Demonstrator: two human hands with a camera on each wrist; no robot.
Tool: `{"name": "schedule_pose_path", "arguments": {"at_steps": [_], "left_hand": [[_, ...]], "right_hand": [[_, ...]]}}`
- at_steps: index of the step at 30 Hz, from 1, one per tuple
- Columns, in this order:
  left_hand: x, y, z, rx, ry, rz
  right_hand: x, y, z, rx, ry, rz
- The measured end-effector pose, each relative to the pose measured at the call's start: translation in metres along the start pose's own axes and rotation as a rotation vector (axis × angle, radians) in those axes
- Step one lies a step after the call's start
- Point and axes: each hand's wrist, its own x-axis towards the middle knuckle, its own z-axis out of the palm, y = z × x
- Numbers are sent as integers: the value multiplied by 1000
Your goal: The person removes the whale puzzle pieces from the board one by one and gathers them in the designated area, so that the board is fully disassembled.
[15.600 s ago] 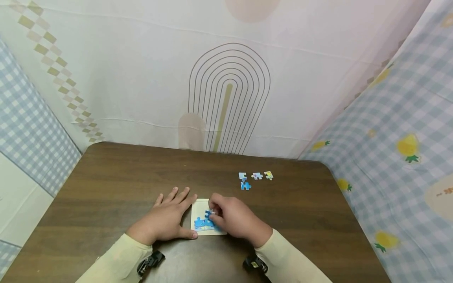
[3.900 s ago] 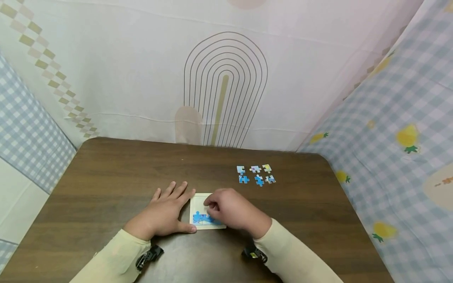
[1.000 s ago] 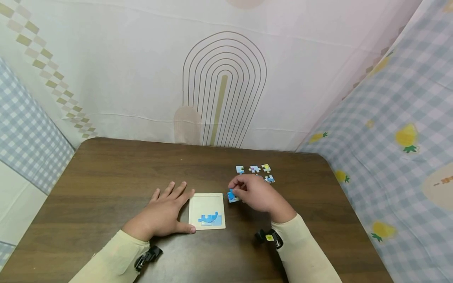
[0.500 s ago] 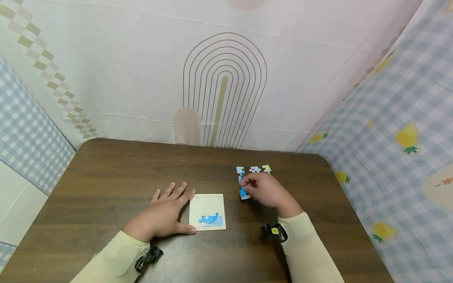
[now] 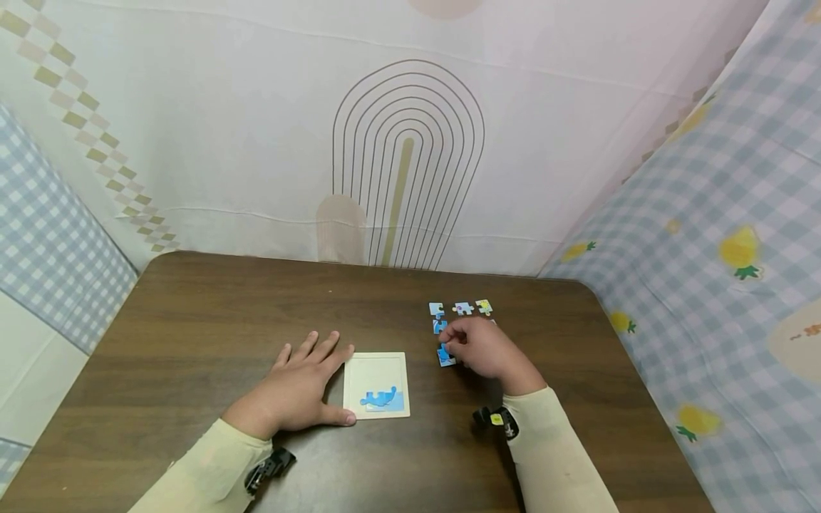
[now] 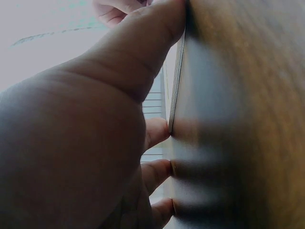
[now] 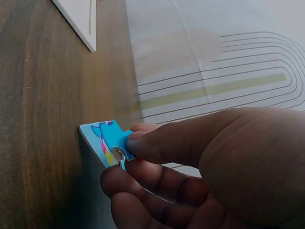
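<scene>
My right hand pinches a blue jigsaw puzzle piece between thumb and fingertips, to the right of the puzzle tray. In the right wrist view that piece shows a blue figure with pink and yellow bits, held tilted by one side. My left hand lies spread, with thumb and index fingertip at the left edge of the cream puzzle tray. Joined blue pieces sit low in the tray, toward its right side. The left wrist view has the thumb at the tray's edge.
Loose pieces lie beyond my right hand: a pale blue one, a purple-marked one, a yellow-marked one and a blue one. My right hand covers others. A patterned cloth hangs behind the brown table.
The piece at the tray's lower left has come out and is in my right hand, which has moved right, beside the loose pieces. My left hand stays in place.
</scene>
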Motion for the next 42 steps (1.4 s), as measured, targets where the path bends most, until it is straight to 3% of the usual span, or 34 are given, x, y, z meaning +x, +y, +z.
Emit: {"name": "schedule_pose_path", "arguments": {"at_steps": [6, 36, 42], "left_hand": [[-2, 1, 0, -3, -1, 0], [1, -1, 0, 1, 3, 6], [1, -1, 0, 2, 3, 6]], "right_hand": [[1, 2, 4, -53, 11, -9], [7, 6, 10, -113, 31, 59], [2, -11, 6, -111, 46, 32]]}}
